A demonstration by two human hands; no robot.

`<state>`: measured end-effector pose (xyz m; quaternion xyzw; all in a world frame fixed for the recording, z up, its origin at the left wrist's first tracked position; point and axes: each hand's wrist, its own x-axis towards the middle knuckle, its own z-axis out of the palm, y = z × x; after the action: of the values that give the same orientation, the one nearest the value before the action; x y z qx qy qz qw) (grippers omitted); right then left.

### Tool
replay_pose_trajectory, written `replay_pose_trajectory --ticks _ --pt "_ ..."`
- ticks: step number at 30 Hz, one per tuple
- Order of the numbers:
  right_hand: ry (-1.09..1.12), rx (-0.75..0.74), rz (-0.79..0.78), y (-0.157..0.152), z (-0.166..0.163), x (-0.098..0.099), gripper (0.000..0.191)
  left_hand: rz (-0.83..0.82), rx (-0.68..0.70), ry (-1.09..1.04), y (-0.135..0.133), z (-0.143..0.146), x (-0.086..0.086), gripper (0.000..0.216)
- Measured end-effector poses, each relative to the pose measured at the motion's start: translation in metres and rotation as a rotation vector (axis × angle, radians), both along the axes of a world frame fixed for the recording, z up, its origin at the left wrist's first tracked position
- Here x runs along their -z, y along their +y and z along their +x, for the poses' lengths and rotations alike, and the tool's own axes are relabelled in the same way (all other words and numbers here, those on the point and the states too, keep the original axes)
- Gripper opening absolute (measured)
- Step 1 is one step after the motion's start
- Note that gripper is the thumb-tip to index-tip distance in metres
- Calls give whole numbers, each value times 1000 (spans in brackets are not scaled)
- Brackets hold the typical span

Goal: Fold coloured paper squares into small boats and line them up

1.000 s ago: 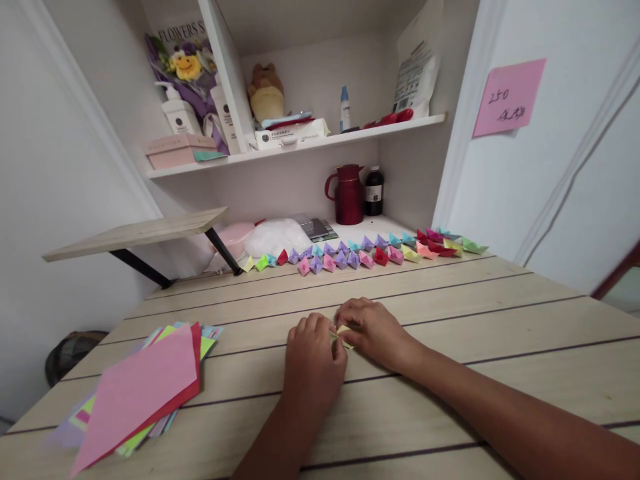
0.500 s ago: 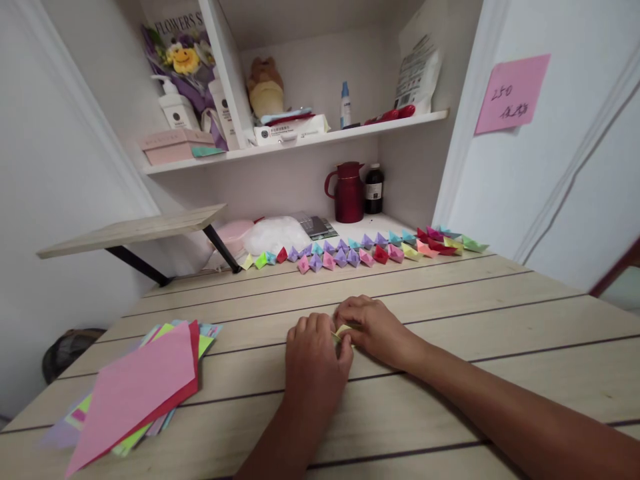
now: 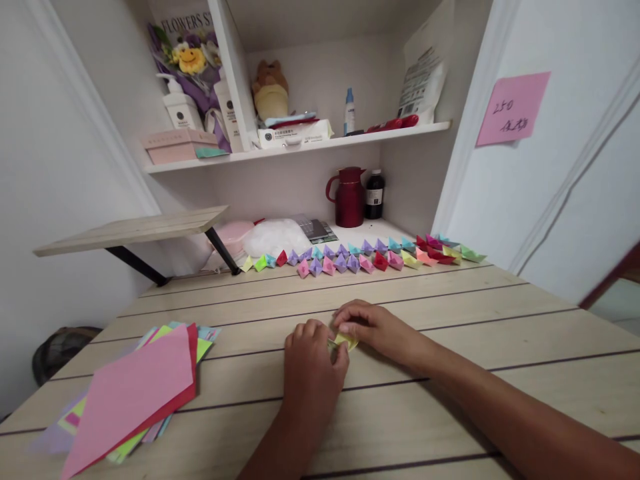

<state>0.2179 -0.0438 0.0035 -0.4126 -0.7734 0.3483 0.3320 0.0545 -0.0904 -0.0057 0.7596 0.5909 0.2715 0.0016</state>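
Observation:
Both hands meet over a small folded yellow paper piece (image 3: 345, 340) on the wooden table (image 3: 450, 313). My left hand (image 3: 311, 367) pinches its left side with curled fingers. My right hand (image 3: 370, 329) holds its right side, fingers closed on it. Most of the paper is hidden between the fingers. A stack of coloured paper sheets (image 3: 133, 390), pink on top, lies to the left of my hands.
Several small folded paper boats (image 3: 360, 257) in many colours stand in rows along the table's far edge. Behind them are a red jug (image 3: 349, 197), a dark bottle (image 3: 374, 194) and a shelf (image 3: 300, 147) with bottles and boxes. A pink note (image 3: 511, 109) sticks on the right wall.
The hands stay together on the yellow paper, with the fingers shifting slightly and more of the paper showing. The view tilted a little.

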Motion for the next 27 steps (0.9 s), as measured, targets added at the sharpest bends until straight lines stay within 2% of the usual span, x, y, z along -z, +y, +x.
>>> replay_pose_trajectory --ticks 4,11,17,24,27 --pt "196 1 -268 0 14 -12 28 -17 -2 -21 0 0 0 6" --pt "246 -50 -435 -8 27 -27 27 -30 5 -31 -2 1 0 8" --pt "199 -160 -439 -10 25 -22 39 -44 22 -13 -6 2 0 10" --pt "157 -82 -316 -9 13 -12 21 -65 54 32 -11 5 -2 12" --pt "56 -63 -223 -8 11 -7 18 -68 62 33 -12 5 -2 17"
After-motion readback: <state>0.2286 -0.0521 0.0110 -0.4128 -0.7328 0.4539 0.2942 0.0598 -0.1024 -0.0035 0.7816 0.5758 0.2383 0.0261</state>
